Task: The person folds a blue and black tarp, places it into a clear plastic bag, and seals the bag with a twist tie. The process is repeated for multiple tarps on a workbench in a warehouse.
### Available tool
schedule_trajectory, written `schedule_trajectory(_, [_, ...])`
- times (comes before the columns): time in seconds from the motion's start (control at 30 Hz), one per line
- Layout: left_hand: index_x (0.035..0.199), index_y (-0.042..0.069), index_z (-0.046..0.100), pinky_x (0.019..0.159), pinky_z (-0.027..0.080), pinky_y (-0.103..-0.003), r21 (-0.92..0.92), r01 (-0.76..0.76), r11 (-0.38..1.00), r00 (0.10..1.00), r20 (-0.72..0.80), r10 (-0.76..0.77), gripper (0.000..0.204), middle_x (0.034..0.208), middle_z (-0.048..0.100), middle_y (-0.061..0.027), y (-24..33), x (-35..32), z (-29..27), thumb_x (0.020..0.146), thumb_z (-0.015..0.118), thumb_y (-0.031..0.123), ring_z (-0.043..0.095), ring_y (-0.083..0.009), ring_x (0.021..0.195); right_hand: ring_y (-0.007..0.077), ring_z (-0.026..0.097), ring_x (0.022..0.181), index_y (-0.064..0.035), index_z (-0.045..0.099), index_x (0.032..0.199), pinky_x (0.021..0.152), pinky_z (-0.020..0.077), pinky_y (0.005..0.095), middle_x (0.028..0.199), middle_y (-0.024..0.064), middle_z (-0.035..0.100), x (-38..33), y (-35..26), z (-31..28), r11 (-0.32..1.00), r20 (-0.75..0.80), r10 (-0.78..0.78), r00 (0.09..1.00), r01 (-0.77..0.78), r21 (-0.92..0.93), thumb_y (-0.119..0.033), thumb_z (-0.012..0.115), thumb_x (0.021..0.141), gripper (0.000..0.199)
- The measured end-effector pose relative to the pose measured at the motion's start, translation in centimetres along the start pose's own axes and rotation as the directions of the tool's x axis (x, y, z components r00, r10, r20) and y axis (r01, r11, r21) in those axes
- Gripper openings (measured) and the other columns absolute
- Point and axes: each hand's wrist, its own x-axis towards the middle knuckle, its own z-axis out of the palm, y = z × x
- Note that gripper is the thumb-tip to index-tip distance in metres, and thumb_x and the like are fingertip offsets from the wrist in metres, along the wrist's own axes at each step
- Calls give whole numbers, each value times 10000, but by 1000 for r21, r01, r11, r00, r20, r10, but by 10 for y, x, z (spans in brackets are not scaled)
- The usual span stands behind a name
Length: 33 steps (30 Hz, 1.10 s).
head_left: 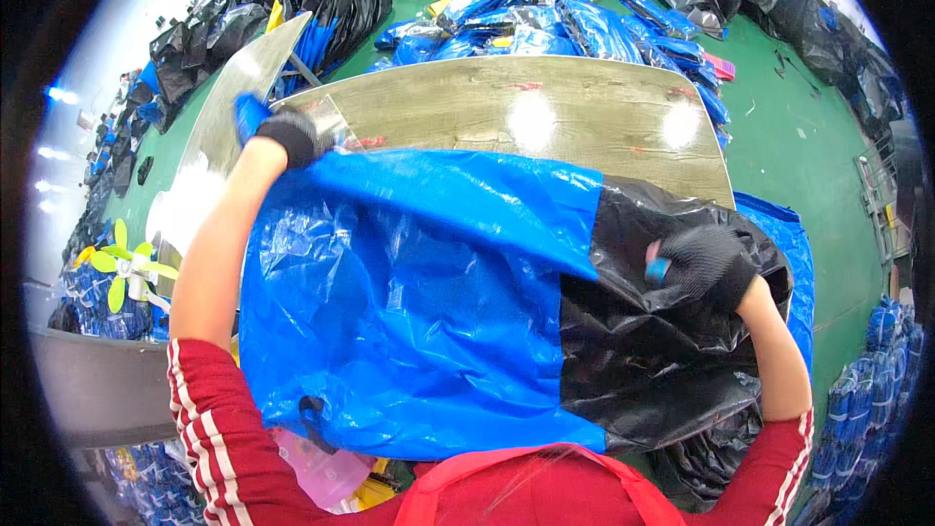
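A large plastic sheet or bag, blue point(409, 302) at the left and black point(643, 351) at the right, lies wrinkled across the table in front of me. My left hand point(295, 134), in a dark glove and smeared by motion, is closed on its far left edge. A bit of blue pokes out beyond those fingers, and a clear plastic piece point(336, 122) lies beside them. On the black part rests my right hand point(706, 268), also gloved, its fingers curled. A teal band shows at one fingertip; whether plastic is pinched there is hidden.
The wood-patterned tabletop point(438, 102) extends beyond the sheet. Blue packed bundles point(545, 15) are heaped on the green floor behind it. A small green-bladed fan point(125, 263) stands at the left, strapped blue bundles point(862, 409) at the right. A pink bag point(317, 472) sits near my body.
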Motion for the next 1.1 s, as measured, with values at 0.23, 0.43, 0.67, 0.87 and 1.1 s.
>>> schedule_trajectory(0.23, [1430, 137, 376, 1085, 171, -615, -208, 386, 899, 913, -55, -405, 821, 1511, 299, -158, 74, -83, 161, 796, 565, 623, 272, -352, 1387, 409, 99, 1436, -124, 333, 1448, 1138, -15, 589, 1530, 208, 211, 0, 24, 88, 944, -262, 275, 925, -312, -109, -513, 703, 683, 935])
schedule_trajectory(0.43, [1470, 101, 305, 1110, 209, -568, -633, 554, 541, 757, 111, -644, 687, 1502, 330, -152, 86, -84, 249, 932, 469, 496, 372, -327, 1355, 382, 118, 1442, -149, 292, 1476, 1118, -29, 627, 1545, 188, 202, 14, 34, 145, 868, -336, 340, 878, -431, -248, -624, 654, 702, 977])
schedule_trajectory(0.67, [1336, 121, 503, 1107, 302, -413, -609, 458, 648, 871, 162, -463, 500, 1415, 431, -205, 63, -73, 254, 917, 531, 392, 395, -358, 1319, 346, 580, 1079, -49, 618, 1179, 944, 443, 421, 1163, 216, 614, -29, 97, 60, 915, -659, 263, 705, -398, -60, -332, 722, 741, 532])
schedule_trajectory(0.87, [1249, 25, 564, 1006, 424, -392, -796, 118, 594, 861, -216, -461, 371, 1266, 583, -178, 168, -3, 74, 940, 498, 219, 563, -339, 1152, 381, 644, 967, -48, 659, 1078, 844, 499, 451, 1045, 248, 651, -18, 157, 67, 781, -74, 623, 779, -613, 118, -546, 661, 679, 639])
schedule_trajectory(1.1, [1437, 177, 390, 1105, 10, -636, -528, -380, 759, 789, -614, -32, 748, 1544, 194, -212, 324, 90, 5, 831, 542, 589, 93, -455, 1426, 316, 623, 992, -110, 662, 1049, 825, 483, 451, 1047, 158, 670, 44, 105, -26, 753, -700, 287, 654, -605, -257, -329, 580, 811, 334])
